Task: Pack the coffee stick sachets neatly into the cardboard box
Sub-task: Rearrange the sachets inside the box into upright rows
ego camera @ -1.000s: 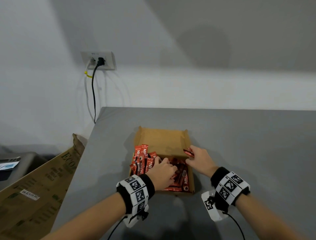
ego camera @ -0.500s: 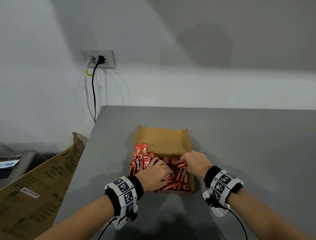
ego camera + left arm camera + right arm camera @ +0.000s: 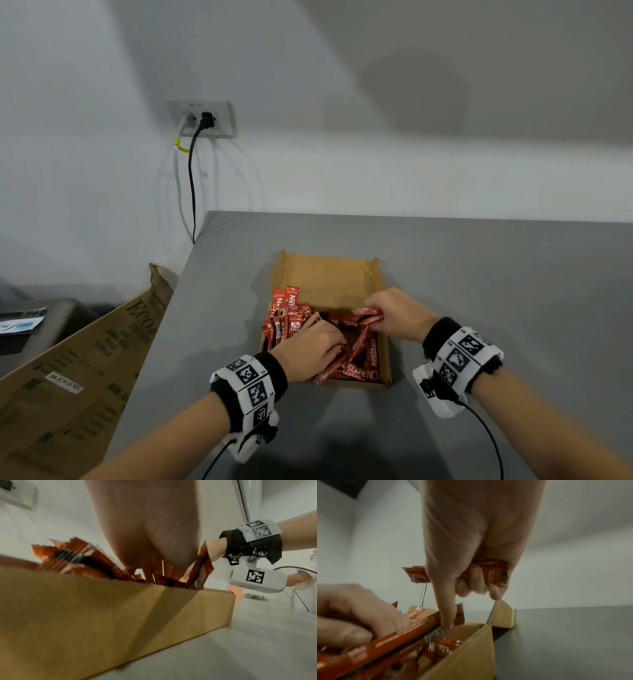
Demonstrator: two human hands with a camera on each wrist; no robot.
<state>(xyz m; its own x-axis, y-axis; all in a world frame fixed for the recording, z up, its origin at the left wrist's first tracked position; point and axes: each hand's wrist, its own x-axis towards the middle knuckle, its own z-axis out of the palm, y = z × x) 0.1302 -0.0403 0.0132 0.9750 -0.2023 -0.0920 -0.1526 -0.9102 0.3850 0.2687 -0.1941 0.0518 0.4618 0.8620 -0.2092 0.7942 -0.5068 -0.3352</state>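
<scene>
An open shallow cardboard box (image 3: 329, 277) lies on the grey table (image 3: 496, 281). Red coffee stick sachets (image 3: 286, 315) fill its near half, some standing at the left, others lying crossed. My left hand (image 3: 337, 339) reaches into the box with fingers curled on a long sachet (image 3: 393, 635). My right hand (image 3: 371, 310) is over the box's right side and grips a small bundle of sachets (image 3: 494, 572) in curled fingers, while one finger (image 3: 447, 609) points down into the box. The left wrist view shows the box's near wall (image 3: 102, 615) and sachet ends (image 3: 77, 558) above it.
The table's left edge runs close to the box. A large flattened carton (image 3: 78, 370) leans beside it below. A wall socket (image 3: 202, 118) with two cables sits behind. A white bag (image 3: 255, 596) lies on the table far to the right.
My right hand moved from the box's right wall into the box and now grips a bundle of sachets. My left hand drew back slightly over the pile, shifting the sachets.
</scene>
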